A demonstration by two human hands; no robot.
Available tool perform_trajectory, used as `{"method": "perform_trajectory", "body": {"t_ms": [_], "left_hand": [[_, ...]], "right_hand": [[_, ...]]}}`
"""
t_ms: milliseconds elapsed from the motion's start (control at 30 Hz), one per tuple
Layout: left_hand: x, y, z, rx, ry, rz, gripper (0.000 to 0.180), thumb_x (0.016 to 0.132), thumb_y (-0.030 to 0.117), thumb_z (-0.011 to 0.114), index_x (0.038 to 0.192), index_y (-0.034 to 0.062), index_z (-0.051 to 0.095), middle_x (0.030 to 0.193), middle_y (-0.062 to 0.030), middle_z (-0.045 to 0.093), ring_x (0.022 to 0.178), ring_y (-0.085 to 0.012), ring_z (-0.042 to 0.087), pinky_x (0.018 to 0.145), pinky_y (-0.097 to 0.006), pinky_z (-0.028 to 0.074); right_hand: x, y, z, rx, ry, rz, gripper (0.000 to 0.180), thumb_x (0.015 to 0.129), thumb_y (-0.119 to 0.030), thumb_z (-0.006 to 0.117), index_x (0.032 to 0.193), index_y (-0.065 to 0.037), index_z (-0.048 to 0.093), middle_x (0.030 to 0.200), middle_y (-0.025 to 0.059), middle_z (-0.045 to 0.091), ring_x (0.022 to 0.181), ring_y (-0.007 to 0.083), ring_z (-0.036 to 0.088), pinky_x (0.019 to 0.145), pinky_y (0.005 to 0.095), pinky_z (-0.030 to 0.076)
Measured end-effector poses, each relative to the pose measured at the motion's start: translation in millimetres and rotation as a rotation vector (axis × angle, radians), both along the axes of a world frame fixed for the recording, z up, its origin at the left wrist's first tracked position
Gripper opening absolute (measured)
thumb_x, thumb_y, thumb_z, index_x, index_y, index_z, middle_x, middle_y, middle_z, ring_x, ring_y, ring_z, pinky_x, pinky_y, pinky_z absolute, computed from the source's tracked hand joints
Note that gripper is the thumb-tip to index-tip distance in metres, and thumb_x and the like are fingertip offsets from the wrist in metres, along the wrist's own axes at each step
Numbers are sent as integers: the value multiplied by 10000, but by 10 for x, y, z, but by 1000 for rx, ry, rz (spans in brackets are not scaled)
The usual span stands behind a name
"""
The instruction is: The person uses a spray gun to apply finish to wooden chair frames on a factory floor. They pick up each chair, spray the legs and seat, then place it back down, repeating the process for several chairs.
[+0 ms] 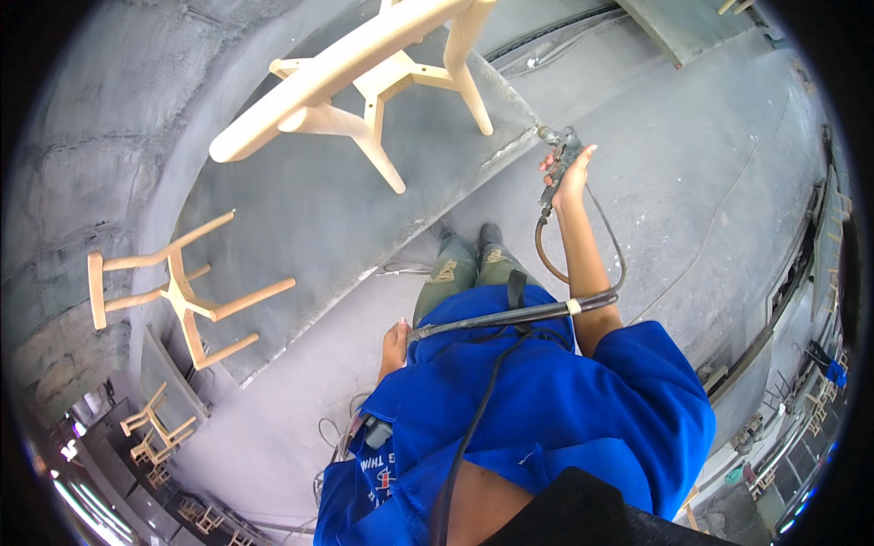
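Grey floor (pixel 282 400) backs a lettered shirt (pixel 564 400); right grip (pixel 573 179) holds spray gun (pixel 562 155).

A dull grey metal spray gun (pixel 566 146), tilted in the right hand (pixel 571 177), points forward and left; a brownish hose (pixel 539 244) apparently curves from its handle (pixel 549 195).

Grey platform (pixel 319 246); on it, a pale wooden chair (pixel 337 73); farther left, another wooden frame (pixel 181 293)
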State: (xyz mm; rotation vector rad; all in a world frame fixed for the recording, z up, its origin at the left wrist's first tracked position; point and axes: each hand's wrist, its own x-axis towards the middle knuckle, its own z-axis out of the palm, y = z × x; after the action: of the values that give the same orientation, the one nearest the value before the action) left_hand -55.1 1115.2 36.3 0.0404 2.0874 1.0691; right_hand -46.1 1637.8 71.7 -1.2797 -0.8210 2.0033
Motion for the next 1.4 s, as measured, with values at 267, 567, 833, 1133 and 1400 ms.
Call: {"method": "perform_trajectory", "body": {"t_ms": [267, 567, 833, 1133, 1400], "left_hand": [[98, 109, 718, -19, 122, 181, 745, 1074, 511, 234, 624, -18, 504, 575, -48, 453, 577, -160, 399, 567, -355, 318], [-334, 75, 1695, 25, 144, -69, 704, 1063, 501, 299, 606, -2, 485, 552, -23, 411, 555, -151, 354, 550, -357, 288], [-537, -552, 1672, -14, 63, -109, 679, 1058, 497, 332, 621, 8, 506, 561, -37, 436, 577, -158, 395, 571, -352, 330], [-578, -1154, 1519, -57, 4, -65, 642, 1065, 455, 376, 642, 7, 556, 585, -43, 495, 596, -170, 448, 604, -349, 369], [-602, -1255, 1464, -94, 55, 59, 638, 1065, 467, 370, 637, 19, 521, 596, -37, 476, 616, -152, 442, 619, -337, 366]], "right_hand": [[315, -85, -746, -24, -261, -49, 778, 938, -779, 300, 921, -55, 585, 626, 31, 544, 520, 178, 596, 412, 272, 350], [186, -796, 320, 29, 270, 1, 883, 900, -839, 204, 942, -37, 570, 668, 58, 552, 588, 200, 590, 402, 250, 327], [-215, -1652, 526, 6, 228, 25, 901, 904, -837, 139, 969, -42, 557, 666, 48, 546, 602, 190, 580, 409, 241, 299], [-524, -2437, -880, -228, 36, 103, 859, 913, -825, 202, 939, -53, 576, 645, 42, 555, 575, 186, 589, 405, 262, 330], [-555, -2606, -1167, -307, -119, 70, 837, 924, -810, 198, 906, -61, 572, 634, 48, 556, 557, 193, 590, 397, 274, 322]]}}
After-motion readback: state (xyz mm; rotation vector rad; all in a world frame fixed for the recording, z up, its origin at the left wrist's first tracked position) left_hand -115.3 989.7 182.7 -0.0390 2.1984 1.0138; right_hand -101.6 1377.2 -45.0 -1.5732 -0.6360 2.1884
